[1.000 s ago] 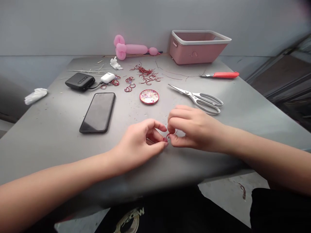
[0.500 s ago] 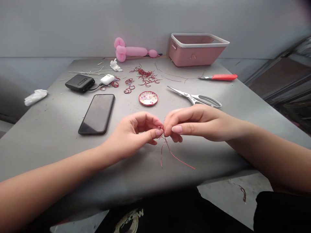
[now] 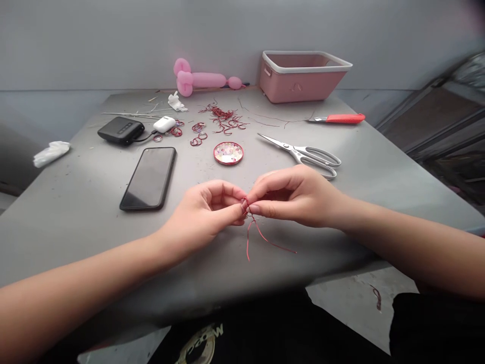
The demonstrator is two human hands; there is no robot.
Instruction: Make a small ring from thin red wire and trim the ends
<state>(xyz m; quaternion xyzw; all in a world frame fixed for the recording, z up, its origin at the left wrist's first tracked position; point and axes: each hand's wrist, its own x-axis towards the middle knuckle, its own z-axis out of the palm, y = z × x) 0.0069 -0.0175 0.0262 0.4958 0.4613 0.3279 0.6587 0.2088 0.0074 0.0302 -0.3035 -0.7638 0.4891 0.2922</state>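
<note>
Between the two hands is a thin red wire (image 3: 261,233), twisted near the fingers, with two loose ends hanging down over the table's front part. My left hand (image 3: 212,210) pinches its upper end between thumb and forefinger. Close against it, my right hand (image 3: 288,197) pinches the same wire with thumb and forefinger, the fingertips of both hands nearly touching. Just beyond the hands lies a round red-rimmed dish (image 3: 228,153) of small pale beads. Silver scissors (image 3: 303,154) rest behind my right hand, blades slightly apart or closed, I cannot tell.
A black phone (image 3: 149,178) lies left of my hands. Farther back are a black power bank (image 3: 120,130), a white earphone case (image 3: 164,124), red wire scraps (image 3: 223,115), a pink balloon (image 3: 208,80), a pink bin (image 3: 303,83) and a red-handled cutter (image 3: 345,119).
My right hand has shifted left and its thumb has closed in on the wire beside my left fingertips. The view has moved slightly, so the table items appear a little farther left.
</note>
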